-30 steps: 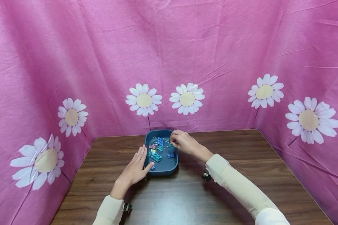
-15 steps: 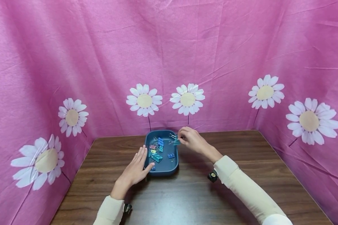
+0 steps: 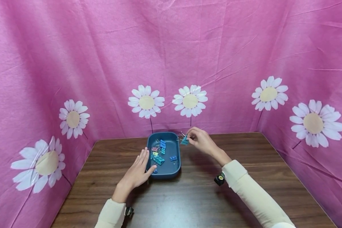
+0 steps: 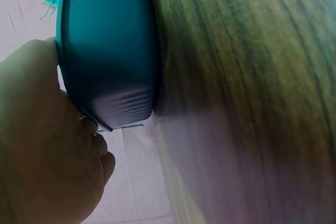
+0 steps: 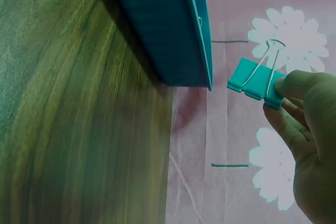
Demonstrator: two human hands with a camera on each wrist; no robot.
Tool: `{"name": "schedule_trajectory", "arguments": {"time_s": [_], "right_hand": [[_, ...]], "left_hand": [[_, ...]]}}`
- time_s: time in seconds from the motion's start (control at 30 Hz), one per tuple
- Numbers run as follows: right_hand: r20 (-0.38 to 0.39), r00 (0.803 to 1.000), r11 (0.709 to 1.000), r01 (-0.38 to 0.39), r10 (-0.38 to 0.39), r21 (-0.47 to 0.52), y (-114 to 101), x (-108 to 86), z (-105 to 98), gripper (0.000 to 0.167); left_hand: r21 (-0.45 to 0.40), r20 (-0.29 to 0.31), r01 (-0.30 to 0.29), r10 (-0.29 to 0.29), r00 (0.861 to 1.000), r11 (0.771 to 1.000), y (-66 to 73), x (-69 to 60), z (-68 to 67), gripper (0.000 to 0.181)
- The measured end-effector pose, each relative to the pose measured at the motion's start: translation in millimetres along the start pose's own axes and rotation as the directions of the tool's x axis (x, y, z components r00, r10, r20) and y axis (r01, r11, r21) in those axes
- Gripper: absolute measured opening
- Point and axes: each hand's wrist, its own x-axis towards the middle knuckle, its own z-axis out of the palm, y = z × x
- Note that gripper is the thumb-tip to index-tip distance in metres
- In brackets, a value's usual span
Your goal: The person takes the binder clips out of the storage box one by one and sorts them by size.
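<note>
One right hand [image 3: 200, 141] pinches one teal clip [image 5: 256, 81] near one tray [image 3: 166, 175].

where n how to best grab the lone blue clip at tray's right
Probably pinch the blue clip by its body, from above: it lies apart from the other clips but near the right wall of the tray, hampering a sideways approach.

The left hand [image 3: 136, 168] hides part of a blue clip [image 3: 155, 171]. The right hand [image 5: 319, 127] covers one corner of a green clip [image 5: 253, 81]. The right wrist view cuts off the tray [image 5: 163, 30]. The piled clips [image 3: 158, 159] look too tiny to count.
</note>
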Motion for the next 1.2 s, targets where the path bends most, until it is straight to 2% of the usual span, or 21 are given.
{"name": "schedule_trajectory", "arguments": {"time_s": [0.23, 0.4, 0.53, 0.83, 0.97, 1.2], "right_hand": [[-0.006, 0.997, 0.994, -0.082, 0.083, 0.075, 11.1, -6.3, -3.3, 0.014], [-0.027, 0.998, 0.994, -0.059, 0.062, 0.087, 21.8, -11.1, -4.8, 0.026], [-0.049, 0.997, 0.997, -0.048, 0.051, 0.066, 26.3, -14.1, -6.0, 0.023], [-0.063, 0.983, 0.985, -0.168, 0.171, 0.039, 36.2, -18.4, -5.2, 0.016], [-0.062, 0.971, 0.973, -0.231, 0.232, 0.029, 41.3, -19.6, -6.1, 0.015], [-0.037, 0.944, 0.945, -0.325, 0.327, 0.033, 52.0, -24.3, -3.7, 0.014]], "left_hand": [[-0.001, 0.003, 0.004, -0.004, 1.000, 1.000, 0.3, -0.3, -0.2, 0.088], [-0.002, 0.003, 0.004, -0.004, 1.000, 1.000, 1.1, -0.6, -0.7, 0.088], [-0.004, -0.003, 0.001, -0.001, 1.000, 1.000, 1.3, -0.5, -1.1, 0.088], [0.019, 0.001, 0.004, -0.004, 1.000, 1.000, 1.2, -0.5, -1.0, 0.088], [0.039, 0.006, 0.007, -0.008, 1.000, 0.999, 2.4, -0.1, -1.8, 0.087], [0.088, -0.020, -0.020, 0.022, 1.000, 0.996, 4.1, -0.1, -0.6, 0.074]]}}
